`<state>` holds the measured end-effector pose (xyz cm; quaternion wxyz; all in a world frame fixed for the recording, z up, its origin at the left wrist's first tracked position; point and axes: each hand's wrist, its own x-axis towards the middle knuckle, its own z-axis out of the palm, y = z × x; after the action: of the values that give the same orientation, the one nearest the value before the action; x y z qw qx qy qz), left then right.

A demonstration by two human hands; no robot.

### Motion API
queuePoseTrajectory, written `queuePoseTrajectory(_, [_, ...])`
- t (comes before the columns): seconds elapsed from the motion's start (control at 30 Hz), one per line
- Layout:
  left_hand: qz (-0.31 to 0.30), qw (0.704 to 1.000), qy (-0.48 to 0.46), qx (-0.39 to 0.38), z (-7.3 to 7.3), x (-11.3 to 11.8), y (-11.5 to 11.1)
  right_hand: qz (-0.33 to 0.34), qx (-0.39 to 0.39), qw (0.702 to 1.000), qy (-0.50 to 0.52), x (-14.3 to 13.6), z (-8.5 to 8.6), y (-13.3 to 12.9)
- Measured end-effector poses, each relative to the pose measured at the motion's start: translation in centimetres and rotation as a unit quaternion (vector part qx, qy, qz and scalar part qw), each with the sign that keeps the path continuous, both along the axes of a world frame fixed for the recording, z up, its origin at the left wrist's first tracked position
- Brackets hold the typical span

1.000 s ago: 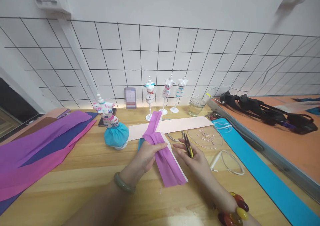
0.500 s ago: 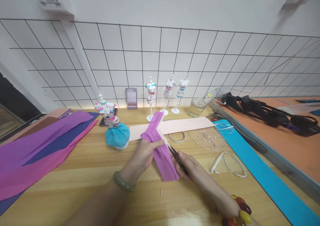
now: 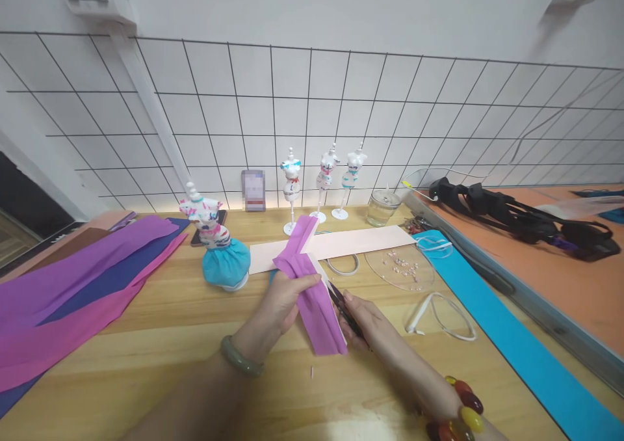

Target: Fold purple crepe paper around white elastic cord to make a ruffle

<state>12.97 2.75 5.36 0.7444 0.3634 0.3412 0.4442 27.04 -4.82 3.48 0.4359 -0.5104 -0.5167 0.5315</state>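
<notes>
My left hand (image 3: 283, 301) pinches a folded strip of purple crepe paper (image 3: 319, 317), its thumb lying across the front. A pale edge runs along the strip's right side. In my right hand (image 3: 363, 324) is a pair of dark scissors (image 3: 344, 303), with the blades pointing up and left against that pale edge. The fingers in the handles are partly hidden. Behind the strip, a pale pink strip (image 3: 365, 240) lies across the table. To the left of my hands stands a small dress form (image 3: 207, 223) in a puffy blue skirt (image 3: 225, 263).
Three small dress forms (image 3: 291, 184) stand by the wall, near a phone (image 3: 254, 190) and a glass jar (image 3: 383, 208). Coloured crepe sheets (image 3: 88, 285) lie at left. On the right are small beads (image 3: 403, 264), a white cord (image 3: 446, 320) and a long blue strip (image 3: 507, 330).
The scissors have shifted very slightly along the purple strip's right edge. My left hand keeps its hold. The whole view has moved a little, so the background sits further left.
</notes>
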Motion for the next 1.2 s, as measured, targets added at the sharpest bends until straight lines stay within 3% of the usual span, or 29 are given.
queuePoseTrajectory(0.27, [-0.003, 1.0, 0.001, 0.002, -1.0, 0.5, -0.4, -0.028, 0.009, 1.0, -0.01, -0.2, -0.2, 0.0])
queuePoseTrajectory(1.2, [-0.021, 0.999, 0.034, -0.004, -1.4, 1.3, -1.7, -0.041, 0.024, 0.999, 0.016, -0.7, -0.7, -0.4])
